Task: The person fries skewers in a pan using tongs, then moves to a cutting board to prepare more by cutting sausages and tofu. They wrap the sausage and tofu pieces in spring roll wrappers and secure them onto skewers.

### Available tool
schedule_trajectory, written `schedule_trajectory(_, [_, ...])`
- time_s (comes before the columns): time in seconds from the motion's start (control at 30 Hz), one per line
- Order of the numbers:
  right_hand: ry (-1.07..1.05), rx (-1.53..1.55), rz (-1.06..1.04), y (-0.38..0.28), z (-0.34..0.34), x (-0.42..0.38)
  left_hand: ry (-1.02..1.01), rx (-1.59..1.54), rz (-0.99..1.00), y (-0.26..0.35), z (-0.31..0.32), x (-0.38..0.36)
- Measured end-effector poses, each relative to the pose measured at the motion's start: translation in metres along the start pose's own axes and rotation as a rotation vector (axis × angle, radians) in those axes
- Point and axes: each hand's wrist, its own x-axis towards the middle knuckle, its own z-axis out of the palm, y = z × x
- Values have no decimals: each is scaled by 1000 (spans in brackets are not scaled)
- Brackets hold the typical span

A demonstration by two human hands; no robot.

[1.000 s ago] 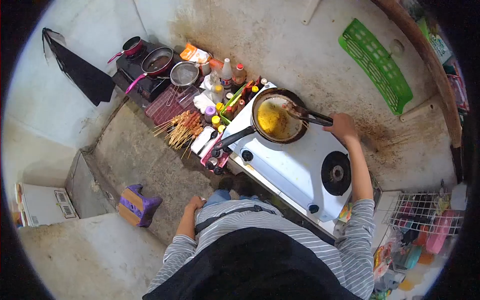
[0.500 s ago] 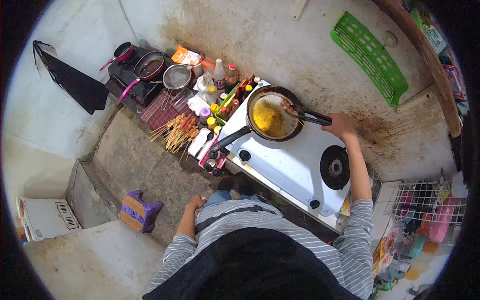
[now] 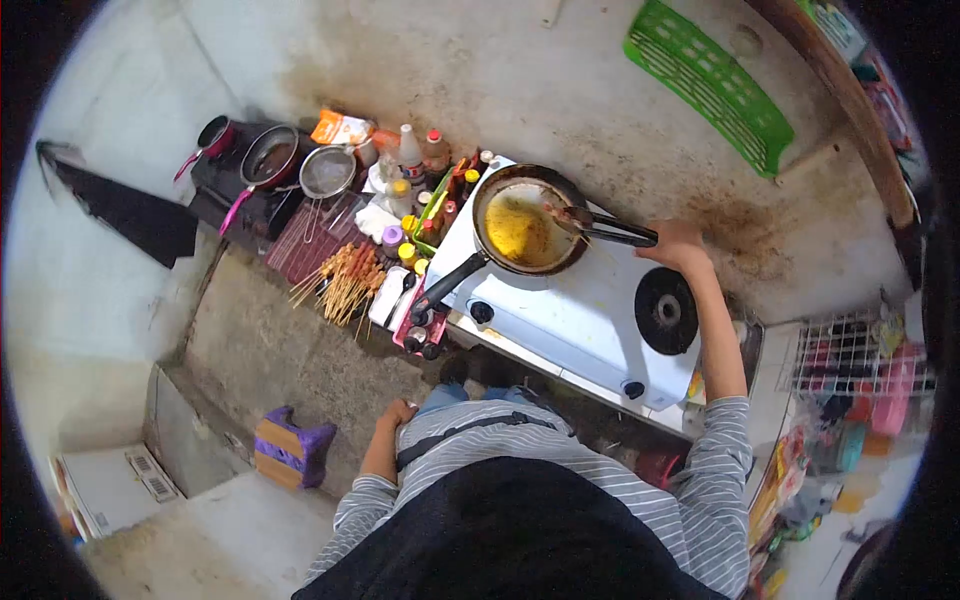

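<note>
My right hand [image 3: 678,246] is closed on the handle of black tongs [image 3: 615,228], whose far end lies over the right side of a frying pan [image 3: 555,262]. A small brownish piece shows at the tongs' tips, inside the pan. Yellow food [image 3: 515,232] lies in the pan, which rests on the left burner of a white two-burner stove [image 3: 560,320]. Down beside my left hip is my left hand [image 3: 401,410], with its fingers curled; what it holds, if anything, is too small to name.
Left of the stove are skewers [image 3: 352,280], a white tray [image 3: 392,298], bottles [image 3: 436,150], a strainer [image 3: 327,172] and pans [image 3: 268,158]. The bare burner [image 3: 666,310] is near my right forearm. A purple stool [image 3: 292,447] stands on the floor.
The view has shifted slightly, so most things appear a little further left. My right hand still grips the tongs over the pan, and my left hand stays by my hip.
</note>
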Motion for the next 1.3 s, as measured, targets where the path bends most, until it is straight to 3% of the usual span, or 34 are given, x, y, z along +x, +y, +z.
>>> schedule_trajectory(0.2, [47,21,101,8,-8,-76,-41,96,163,-5,-13,36])
schedule_trajectory(0.27, [18,23,216,7,-11,-108,-189,212,203,12,-33,29])
schedule_trajectory(0.33, [31,62,249,11,-6,-141,-207,359,230,-10,-18,71])
schedule_trajectory(0.43, [16,101,364,23,10,-191,-218,350,603,-15,-18,89])
schedule_trajectory(0.47, [3,129,397,25,14,-209,-244,389,621,-2,-22,87])
schedule_trajectory(0.53, [44,224,502,32,28,-246,-373,483,529,-5,-8,114])
schedule_trajectory(0.77, [34,297,802,62,76,-367,-465,714,656,58,-2,131])
schedule_trajectory(0.83, [18,295,911,76,94,-396,-322,813,688,64,4,146])
schedule_trajectory(1.07, [3,513,1104,132,138,-482,-351,1061,864,148,40,142])
schedule_trajectory(1.13, [37,482,1112,160,157,-503,-457,886,710,180,56,120])
schedule_trajectory(1.17, [67,451,1116,176,163,-513,-457,882,713,195,72,113])
schedule_trajectory(1.23, [40,420,1115,207,167,-522,-419,955,501,219,104,99])
schedule_trajectory(1.3, [-11,347,1108,243,176,-523,-407,975,570,242,133,82])
